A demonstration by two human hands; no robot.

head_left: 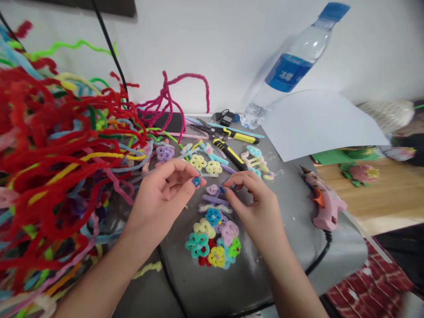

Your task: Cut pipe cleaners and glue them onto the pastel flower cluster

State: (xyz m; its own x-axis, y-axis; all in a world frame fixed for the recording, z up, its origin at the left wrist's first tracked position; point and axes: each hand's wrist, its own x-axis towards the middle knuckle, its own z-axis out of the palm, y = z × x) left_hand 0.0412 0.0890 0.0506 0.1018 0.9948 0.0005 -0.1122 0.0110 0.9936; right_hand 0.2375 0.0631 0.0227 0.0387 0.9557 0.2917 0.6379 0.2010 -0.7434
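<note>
My left hand point(162, 196) and right hand point(260, 198) curled, cannot tell if grasping. Flower cluster point(207, 229) lies nearer me on tabletop point(291, 194)

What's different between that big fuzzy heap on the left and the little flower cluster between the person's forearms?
The fuzzy heap is a loose tangle of long strands; the flower cluster is gathered, looped blossoms.
The fuzzy heap spreads far wider and higher, while the flower cluster is small and compact.
Red dominates the fuzzy heap; the flower cluster mixes teal, yellow, pink, blue and green more evenly.
Both look fuzzy and multicoloured.
</note>
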